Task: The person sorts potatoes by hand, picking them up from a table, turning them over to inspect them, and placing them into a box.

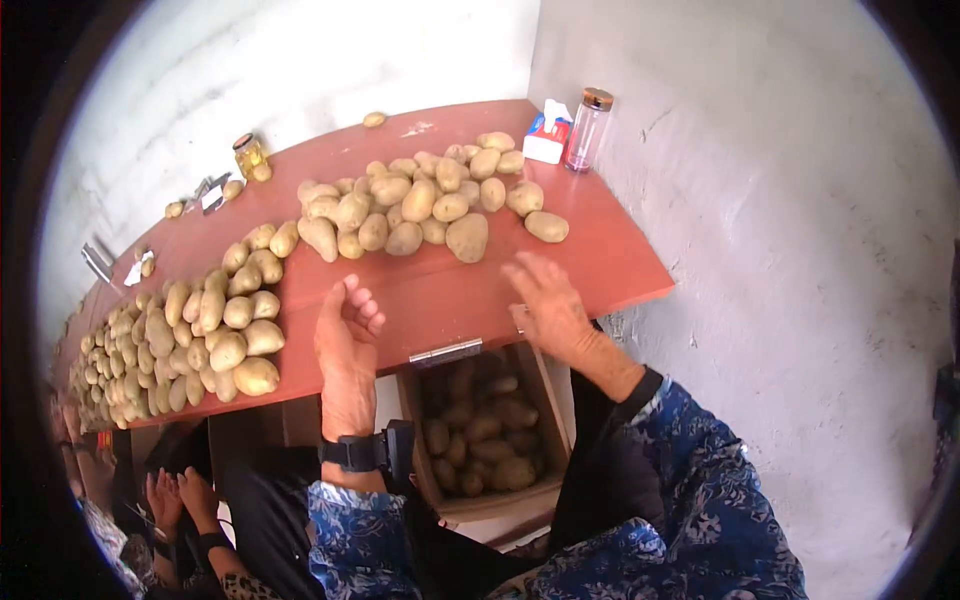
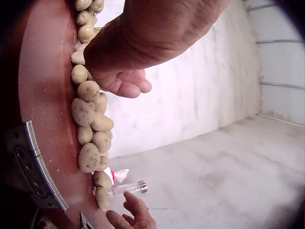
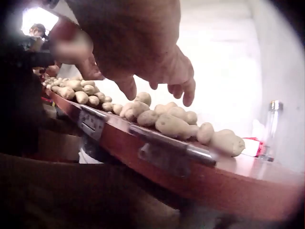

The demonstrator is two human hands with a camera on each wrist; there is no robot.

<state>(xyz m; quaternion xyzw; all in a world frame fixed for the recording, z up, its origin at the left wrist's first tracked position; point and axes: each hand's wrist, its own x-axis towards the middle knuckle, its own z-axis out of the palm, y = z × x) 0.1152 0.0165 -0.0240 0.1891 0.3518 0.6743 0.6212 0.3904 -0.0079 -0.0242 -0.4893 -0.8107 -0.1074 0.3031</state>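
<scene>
My left hand (image 1: 348,335) is held over the front part of the red table (image 1: 400,310), its fingers loosely bent with nothing in them. To its left lies a broad spread of potatoes (image 1: 228,350). My right hand (image 1: 560,310) hovers near the table's front edge, fingers spread and bare of any object. Beyond both hands sits a heap of potatoes (image 1: 418,200); the right wrist view shows my right fingers (image 3: 188,90) above potatoes (image 3: 174,126) of that heap. Below the table edge, between my forearms, a box (image 1: 560,420) holds several more potatoes (image 1: 490,450).
At the back right corner stand a clear bottle (image 1: 588,135) and a tissue pack (image 1: 547,135), close to the grey wall (image 1: 760,180). A glass jar (image 1: 250,155) stands farther left. Metal hinges (image 1: 446,352) run along the front edge. Another person's hands (image 1: 185,497) show at lower left.
</scene>
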